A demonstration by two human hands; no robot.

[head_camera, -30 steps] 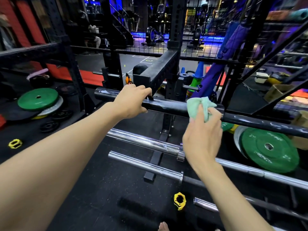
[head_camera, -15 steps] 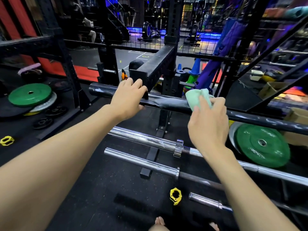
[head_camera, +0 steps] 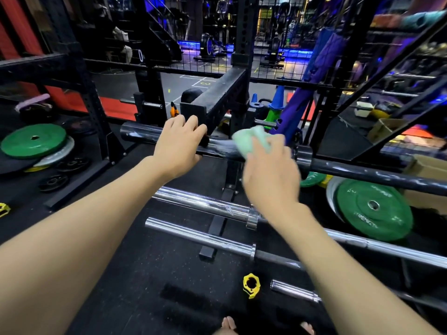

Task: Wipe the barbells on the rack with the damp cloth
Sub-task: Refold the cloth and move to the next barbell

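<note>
Top barbell (head_camera: 362, 171): we logged it black and glossy, long axis running left to right across the rack, its thick sleeve end at the left.
Left hand (head_camera: 177, 143): we found it laid over the sleeve, fingers curled on top, steadying the bar.
Right hand (head_camera: 271, 172): we noted it closed around the damp cloth (head_camera: 250, 139), pressing it onto the bar just right of the left hand; blurred, so the exact finger hold was unclear.
Cloth: pale green, soft, bunched.
Hands: near each other, not touching.
Lower barbells (head_camera: 205, 204): chrome, smooth, parallel, nearer and lower.
Coming move: we judged unwiped shaft lay rightward, nearer the right hand.
Green plate (head_camera: 373, 205): round, matte, lower right.
</note>
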